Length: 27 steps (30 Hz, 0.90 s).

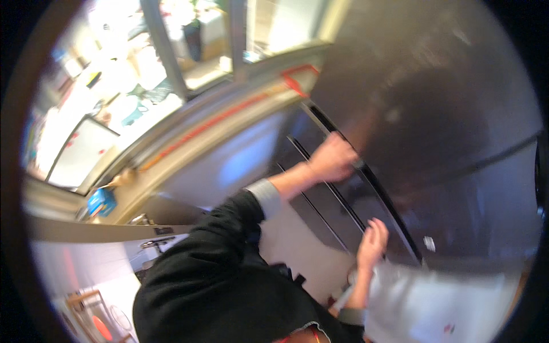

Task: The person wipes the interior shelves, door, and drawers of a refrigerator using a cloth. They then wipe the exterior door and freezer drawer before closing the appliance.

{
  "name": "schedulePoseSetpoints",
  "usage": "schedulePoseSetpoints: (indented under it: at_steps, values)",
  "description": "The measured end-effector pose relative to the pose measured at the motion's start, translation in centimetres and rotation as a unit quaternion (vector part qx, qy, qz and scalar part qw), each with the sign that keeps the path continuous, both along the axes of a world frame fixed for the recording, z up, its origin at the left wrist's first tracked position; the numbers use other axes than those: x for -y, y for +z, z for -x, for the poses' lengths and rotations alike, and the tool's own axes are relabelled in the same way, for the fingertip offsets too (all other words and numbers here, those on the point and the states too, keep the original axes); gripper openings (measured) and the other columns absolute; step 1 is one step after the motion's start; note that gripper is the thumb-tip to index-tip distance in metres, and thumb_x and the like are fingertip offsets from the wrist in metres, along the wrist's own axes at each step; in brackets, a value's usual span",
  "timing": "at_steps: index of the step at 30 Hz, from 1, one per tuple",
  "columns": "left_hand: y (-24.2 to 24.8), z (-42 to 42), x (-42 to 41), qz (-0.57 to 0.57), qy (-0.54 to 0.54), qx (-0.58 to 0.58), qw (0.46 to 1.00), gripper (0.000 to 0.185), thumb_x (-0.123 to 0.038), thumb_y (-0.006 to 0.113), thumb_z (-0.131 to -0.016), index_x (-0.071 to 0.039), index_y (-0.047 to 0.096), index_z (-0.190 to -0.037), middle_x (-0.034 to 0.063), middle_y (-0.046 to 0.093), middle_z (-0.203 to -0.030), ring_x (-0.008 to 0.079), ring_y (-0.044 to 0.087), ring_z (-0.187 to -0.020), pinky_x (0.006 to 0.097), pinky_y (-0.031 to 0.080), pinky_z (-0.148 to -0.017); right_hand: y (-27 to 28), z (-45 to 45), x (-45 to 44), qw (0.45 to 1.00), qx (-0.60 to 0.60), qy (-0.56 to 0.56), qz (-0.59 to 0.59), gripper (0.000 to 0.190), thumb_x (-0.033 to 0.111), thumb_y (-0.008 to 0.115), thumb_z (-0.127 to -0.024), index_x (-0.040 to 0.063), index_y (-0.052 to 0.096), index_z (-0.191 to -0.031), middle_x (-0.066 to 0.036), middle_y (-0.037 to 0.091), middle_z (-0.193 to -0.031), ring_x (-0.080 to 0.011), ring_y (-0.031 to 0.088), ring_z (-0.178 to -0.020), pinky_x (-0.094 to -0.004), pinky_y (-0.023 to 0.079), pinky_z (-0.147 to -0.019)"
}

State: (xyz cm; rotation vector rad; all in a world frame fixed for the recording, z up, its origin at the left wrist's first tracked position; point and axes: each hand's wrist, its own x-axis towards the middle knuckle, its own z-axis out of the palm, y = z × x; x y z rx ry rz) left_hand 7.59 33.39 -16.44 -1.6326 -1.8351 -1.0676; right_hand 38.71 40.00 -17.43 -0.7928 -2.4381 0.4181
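Note:
My left hand (333, 157), blurred, is curled over the long black handle strip (388, 201) of a large dark glossy cabinet or refrigerator front (429, 141). The fingertips are hidden, so whether they grip the strip cannot be told. Lower right, my right hand (373, 244) is raised with its fingers extended, beside a second, thinner black strip (343, 203). Nothing shows in it. A third narrow strip (319, 214) runs roughly parallel, nearer the floor. Both arms wear black sleeves with grey cuffs.
A windowsill (206, 133) along the upper left bears a red-orange strip, a red-framed object (300, 79) and a blue box (102, 202). Behind the window is a cluttered bright area. A white-covered surface (433, 304) stands at lower right. A faucet (158, 243) and a wooden rack (92, 315) show at lower left.

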Motion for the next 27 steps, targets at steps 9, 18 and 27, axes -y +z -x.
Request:
schedulePoseSetpoints:
  at_steps: [9, 18, 27]
  values:
    - [-0.4, 1.6, 0.5, 0.064, -0.025, 0.002, 0.998, 0.039, -0.029, 0.078, -0.068, -0.009, 0.061, -0.096, 0.0081, 0.06, -0.095, 0.0284, 0.056, -0.101, 0.0452, 0.036, -0.1, 2.3, 5.0, -4.3, 0.998, 0.056, -0.001, -0.039, 0.04, 0.012, 0.058, -0.091, 0.003, 0.055, -0.13, -0.016, 0.056, -0.132, -0.0358, 0.049, -0.124, -0.0473, 0.035, -0.106]
    - [-0.4, 0.2, -0.2, 0.109, 0.039, 0.035, 0.993, 0.036, -0.032, 0.077, -0.067, -0.009, 0.063, -0.092, 0.0077, 0.062, -0.096, 0.0272, 0.056, -0.1, 0.042, 0.038, -0.095, 0.9, 5.5, -5.0, 0.992, 0.086, -0.05, -0.077, 0.043, 0.013, 0.062, -0.087, 0.007, 0.056, -0.129, -0.016, 0.059, -0.126, -0.0362, 0.052, -0.117, -0.0484, 0.037, -0.102]
    - [0.9, -1.0, 4.8, 0.146, 0.007, 0.046, 0.988, 0.039, -0.041, 0.075, -0.073, -0.012, 0.065, -0.096, 0.0059, 0.061, -0.095, 0.0259, 0.056, -0.098, 0.0412, 0.039, -0.092, 1.5, 3.6, 0.2, 0.993, 0.063, -0.03, -0.094, 0.041, 0.014, 0.063, -0.085, 0.008, 0.058, -0.125, -0.015, 0.061, -0.119, -0.0359, 0.053, -0.114, -0.0482, 0.038, -0.099]
